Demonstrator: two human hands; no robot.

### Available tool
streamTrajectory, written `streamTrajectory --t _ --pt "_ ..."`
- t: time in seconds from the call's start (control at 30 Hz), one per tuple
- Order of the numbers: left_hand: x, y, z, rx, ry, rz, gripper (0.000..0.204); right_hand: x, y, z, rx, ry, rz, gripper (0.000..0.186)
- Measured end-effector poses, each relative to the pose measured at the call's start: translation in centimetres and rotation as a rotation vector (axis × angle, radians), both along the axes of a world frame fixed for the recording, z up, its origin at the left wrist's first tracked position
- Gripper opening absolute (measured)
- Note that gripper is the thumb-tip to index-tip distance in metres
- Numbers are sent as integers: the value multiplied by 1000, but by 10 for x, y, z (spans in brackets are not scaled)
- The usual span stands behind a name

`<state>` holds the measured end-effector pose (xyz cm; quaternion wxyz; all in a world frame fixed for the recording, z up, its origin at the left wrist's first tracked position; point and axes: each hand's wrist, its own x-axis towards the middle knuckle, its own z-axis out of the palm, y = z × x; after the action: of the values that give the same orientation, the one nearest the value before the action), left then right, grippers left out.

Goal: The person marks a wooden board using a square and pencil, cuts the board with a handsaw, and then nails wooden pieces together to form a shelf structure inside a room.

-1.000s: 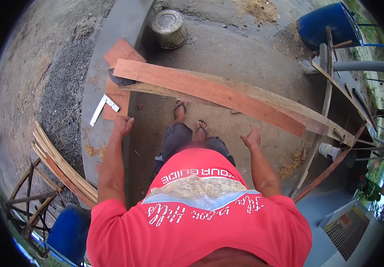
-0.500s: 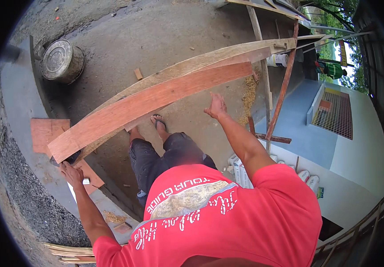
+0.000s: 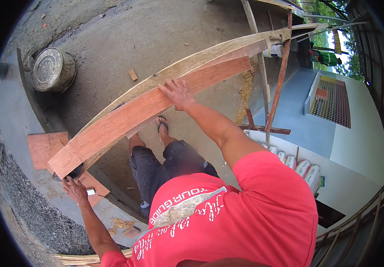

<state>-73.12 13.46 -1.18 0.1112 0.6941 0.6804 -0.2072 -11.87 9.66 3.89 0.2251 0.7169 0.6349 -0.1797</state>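
Note:
A long reddish wooden plank (image 3: pixel 120 119) runs from the lower left up to the right in front of me. My right hand (image 3: pixel 178 94) lies flat on its middle, fingers spread. Close by the plank's near left end is my left hand (image 3: pixel 75 190), fingers extended; whether they touch the wood is unclear. Beneath that end sits a dark object (image 3: pixel 75 171), mostly covered, its kind hidden. Behind the plank, a longer pale beam (image 3: pixel 209 48) stretches the same way. Reddish flat boards (image 3: pixel 45 149) rest on the grey ledge (image 3: pixel 16 98) under the left end.
A round, dirt-stained lidded container (image 3: pixel 54 70) stands at far left. Upright and slanting wooden posts (image 3: pixel 283 73) rise near the plank's right end, beside sawdust (image 3: pixel 246 95). Several filled sacks (image 3: pixel 302 168) line the wall at right. A small wood offcut (image 3: pixel 132 74) lies on the ground.
My right hand has moved left from the air beside the plank and come down flat on it. My left hand stays by the left end. The whole view has shifted slightly.

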Motion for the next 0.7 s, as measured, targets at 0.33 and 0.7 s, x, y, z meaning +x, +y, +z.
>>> streamTrajectory --t 0.33,0.7 --pt "-14 -3 -19 195 -89 -120 61 -5 17 1 -68 -2 107 94" --pt "14 27 1 130 -28 -32 52 43 32 34 190 15 148 99"
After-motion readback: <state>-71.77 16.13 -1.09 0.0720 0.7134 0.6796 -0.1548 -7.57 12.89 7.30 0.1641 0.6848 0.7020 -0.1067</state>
